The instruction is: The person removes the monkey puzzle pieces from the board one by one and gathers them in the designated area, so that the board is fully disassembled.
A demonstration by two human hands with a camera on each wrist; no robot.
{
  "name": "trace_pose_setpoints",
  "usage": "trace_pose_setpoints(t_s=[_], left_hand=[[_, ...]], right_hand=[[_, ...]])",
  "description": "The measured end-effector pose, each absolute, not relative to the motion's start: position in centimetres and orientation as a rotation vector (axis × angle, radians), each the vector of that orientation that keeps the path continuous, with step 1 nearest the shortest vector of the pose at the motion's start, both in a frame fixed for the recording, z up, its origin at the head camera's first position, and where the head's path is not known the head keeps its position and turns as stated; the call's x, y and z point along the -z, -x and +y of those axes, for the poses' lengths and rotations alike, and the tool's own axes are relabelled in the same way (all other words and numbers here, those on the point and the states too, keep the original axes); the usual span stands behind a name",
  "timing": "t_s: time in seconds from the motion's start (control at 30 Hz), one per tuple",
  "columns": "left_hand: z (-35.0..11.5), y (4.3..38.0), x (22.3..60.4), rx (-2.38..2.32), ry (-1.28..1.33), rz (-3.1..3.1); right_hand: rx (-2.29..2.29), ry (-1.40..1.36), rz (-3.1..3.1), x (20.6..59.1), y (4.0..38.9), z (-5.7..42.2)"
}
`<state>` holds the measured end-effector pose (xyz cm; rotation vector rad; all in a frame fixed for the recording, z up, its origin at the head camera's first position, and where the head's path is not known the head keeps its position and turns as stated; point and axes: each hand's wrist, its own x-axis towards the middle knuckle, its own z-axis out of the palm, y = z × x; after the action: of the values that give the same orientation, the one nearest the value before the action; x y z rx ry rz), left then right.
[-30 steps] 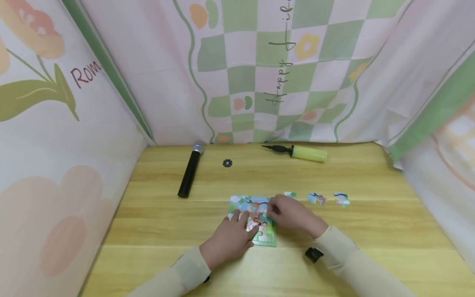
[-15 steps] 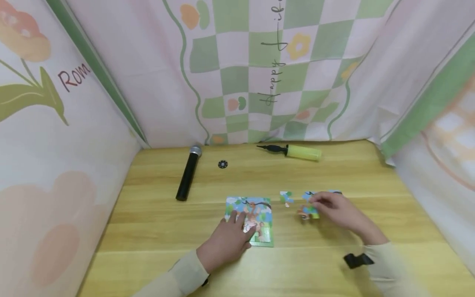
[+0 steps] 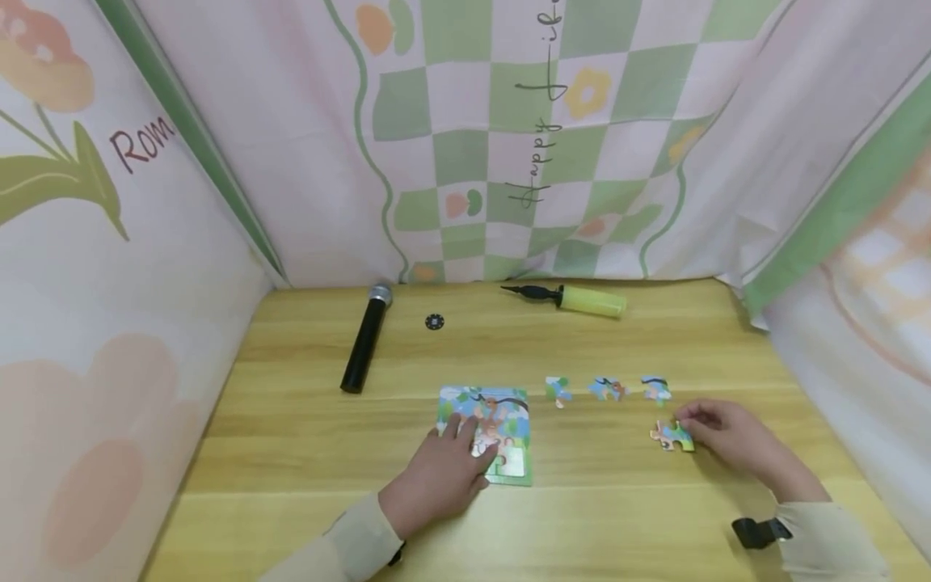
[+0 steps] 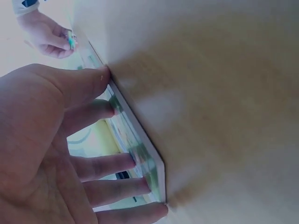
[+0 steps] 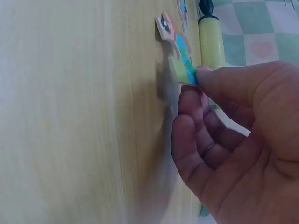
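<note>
My left hand lies with spread fingers on the puzzle board, touching its lower left part; in the left wrist view its thumb meets the board's near edge. Between thumb and fingertips, my right hand pinches a jigsaw piece with blue, green and orange print. The right wrist view shows this piece by one end, its far end just over the table. Behind it lie three loose jigsaw pieces in a row: a left one, a middle one and a right one.
A black microphone lies at the left of the wooden table. Near the back are a round black chip and a yellow-green hand pump. Printed curtains close off the back and sides.
From the board's right edge, my right hand has moved right with a jigsaw piece pinched in it, past the loose row. The left hand has stayed on the board.
</note>
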<state>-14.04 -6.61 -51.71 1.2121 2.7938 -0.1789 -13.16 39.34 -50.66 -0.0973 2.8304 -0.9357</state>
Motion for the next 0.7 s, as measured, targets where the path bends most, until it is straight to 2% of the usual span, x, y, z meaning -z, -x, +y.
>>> trace_pose_setpoints(t_s=[0.13, 0.23, 0.5, 0.7], left_hand=[[-7.0, 14.2, 51.7, 0.124, -1.223, 2.784], [-7.6, 14.2, 51.6, 0.035, -1.185, 2.754], [-9.5, 13.2, 51.0, -0.030, -1.084, 2.698], [-9.2, 12.6, 50.9, 0.067, -1.071, 2.661]], right_hand=[[0.931, 0.134, 2.865, 50.7, 13.3, 38.3], [1.004, 0.215, 2.858, 50.7, 13.8, 35.8], [1.093, 0.664, 2.748, 50.3, 16.1, 23.2], [0.870, 0.838, 2.751, 50.4, 17.3, 15.8]])
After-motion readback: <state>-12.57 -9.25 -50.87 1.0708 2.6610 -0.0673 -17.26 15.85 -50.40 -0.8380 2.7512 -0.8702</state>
